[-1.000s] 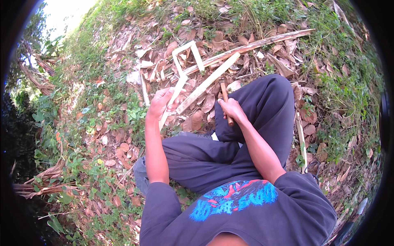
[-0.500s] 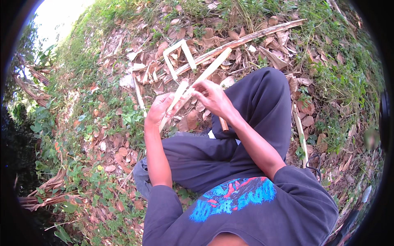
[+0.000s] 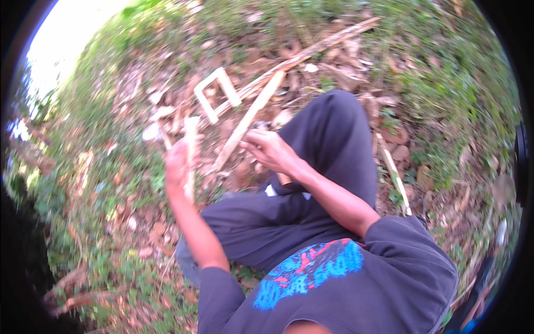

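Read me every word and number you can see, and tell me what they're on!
Dark shirt: the jagged blue print may be letters, but it's too blurred to read.
Wooden strip in the left hand: no writing shows.
Dark trousers: none shows.

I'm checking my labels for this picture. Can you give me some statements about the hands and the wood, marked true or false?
1. The left hand holds a pale wooden strip. True.
2. The right hand grips the three-sided frame. False: that hand is apart from the frame, nearer a pale plank.
3. The frame lies on the ground among dry leaves. True.
4. The long rough stick lies across the person's lap. False: it lies on the ground, beyond the knees.
5. The person's shirt is plain, without a print. False: it is dark with a blue and red print.
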`<control>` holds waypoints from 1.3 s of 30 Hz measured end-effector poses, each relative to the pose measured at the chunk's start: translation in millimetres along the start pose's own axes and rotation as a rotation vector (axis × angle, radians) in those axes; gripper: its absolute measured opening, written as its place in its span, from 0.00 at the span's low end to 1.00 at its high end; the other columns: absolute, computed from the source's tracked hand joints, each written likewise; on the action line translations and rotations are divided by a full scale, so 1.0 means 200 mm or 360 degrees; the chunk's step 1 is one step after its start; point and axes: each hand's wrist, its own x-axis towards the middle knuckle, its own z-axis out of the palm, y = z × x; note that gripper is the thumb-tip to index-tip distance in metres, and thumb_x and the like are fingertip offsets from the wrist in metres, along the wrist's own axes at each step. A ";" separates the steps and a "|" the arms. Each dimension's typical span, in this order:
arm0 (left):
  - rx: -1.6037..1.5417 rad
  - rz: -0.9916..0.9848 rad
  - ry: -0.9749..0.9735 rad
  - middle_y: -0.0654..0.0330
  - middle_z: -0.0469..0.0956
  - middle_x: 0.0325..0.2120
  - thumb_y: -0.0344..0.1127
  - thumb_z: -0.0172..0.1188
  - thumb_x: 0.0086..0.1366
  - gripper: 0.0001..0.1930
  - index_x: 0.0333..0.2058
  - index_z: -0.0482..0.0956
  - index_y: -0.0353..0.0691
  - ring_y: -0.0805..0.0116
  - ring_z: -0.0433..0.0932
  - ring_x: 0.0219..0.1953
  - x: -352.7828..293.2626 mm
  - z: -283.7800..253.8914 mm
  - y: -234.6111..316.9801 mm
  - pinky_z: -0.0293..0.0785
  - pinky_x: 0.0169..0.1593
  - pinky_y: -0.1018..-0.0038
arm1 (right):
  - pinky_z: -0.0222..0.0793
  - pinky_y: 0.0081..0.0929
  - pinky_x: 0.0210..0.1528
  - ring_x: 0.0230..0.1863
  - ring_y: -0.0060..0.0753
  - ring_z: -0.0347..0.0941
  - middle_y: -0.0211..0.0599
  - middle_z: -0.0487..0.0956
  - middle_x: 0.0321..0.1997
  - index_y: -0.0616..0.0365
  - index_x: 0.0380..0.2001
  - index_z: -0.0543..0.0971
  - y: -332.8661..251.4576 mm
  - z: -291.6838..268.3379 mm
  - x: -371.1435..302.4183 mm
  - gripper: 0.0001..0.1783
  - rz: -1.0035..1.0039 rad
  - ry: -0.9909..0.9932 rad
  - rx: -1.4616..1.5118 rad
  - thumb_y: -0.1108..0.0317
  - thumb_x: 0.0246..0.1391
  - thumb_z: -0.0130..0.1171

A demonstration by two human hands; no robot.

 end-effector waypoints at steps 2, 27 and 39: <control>0.0152 0.0084 0.0377 0.65 0.77 0.28 0.47 0.46 0.80 0.22 0.56 0.75 0.33 0.81 0.70 0.20 -0.08 -0.20 -0.01 0.66 0.22 0.83 | 0.71 0.45 0.43 0.40 0.55 0.77 0.48 0.76 0.35 0.65 0.34 0.76 0.02 -0.10 0.09 0.10 0.0374 0.0057 -0.0038 0.68 0.59 0.63; 0.0865 -0.0021 0.0464 0.70 0.60 0.19 0.51 0.45 0.80 0.25 0.46 0.79 0.32 0.78 0.59 0.20 0.01 -0.42 -1.08 0.56 0.24 0.73 | 0.73 0.50 0.51 0.46 0.59 0.78 0.57 0.80 0.37 0.63 0.43 0.77 0.19 -0.69 0.28 0.20 0.0419 0.0265 -0.0942 0.56 0.60 0.62; 0.0952 0.0081 0.0323 0.61 0.64 0.17 0.47 0.45 0.79 0.24 0.31 0.74 0.31 0.71 0.62 0.20 0.04 -0.36 -1.10 0.58 0.26 0.66 | 0.74 0.53 0.47 0.42 0.62 0.79 0.57 0.81 0.34 0.61 0.46 0.77 0.15 -0.68 0.27 0.17 0.0483 0.0229 -0.0992 0.59 0.63 0.57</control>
